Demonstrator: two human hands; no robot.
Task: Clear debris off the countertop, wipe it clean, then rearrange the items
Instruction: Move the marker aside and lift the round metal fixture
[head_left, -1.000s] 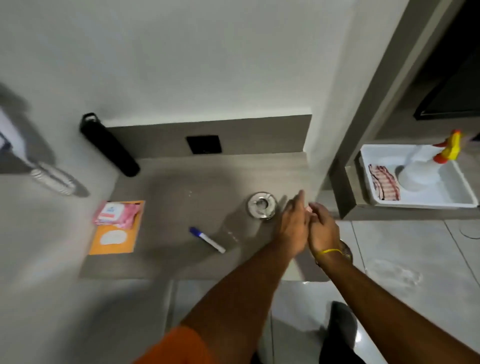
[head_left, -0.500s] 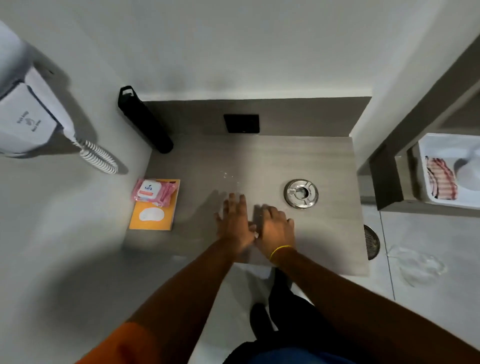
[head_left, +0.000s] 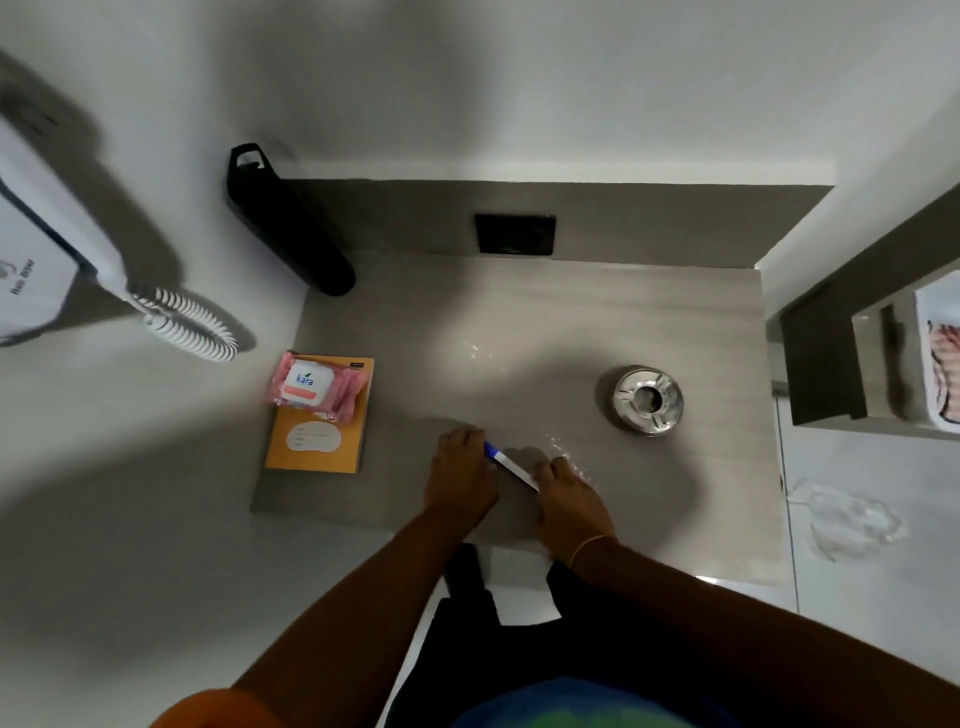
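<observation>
I have both hands down near the front edge of the worktop, and the pen lies between them. Its long axis runs diagonally, the blue cap end up and left against my left hand, the white barrel sloping down and right to my right hand. The left fingers are curled at the cap end and look to be touching it; the right fingers are bent over the barrel's lower end. Whether either hand actually pinches the pen or only rests against it I cannot tell from here. Both are equally near, one at each end, so either could lift it along that diagonal. Faint wet streaks glint just right of my right hand and further back, which suggests to me wiping is not finished. The steel ashtray sits well to the right, the wipes pack on the orange booklet to the left, the black bottle in the back corner.
</observation>
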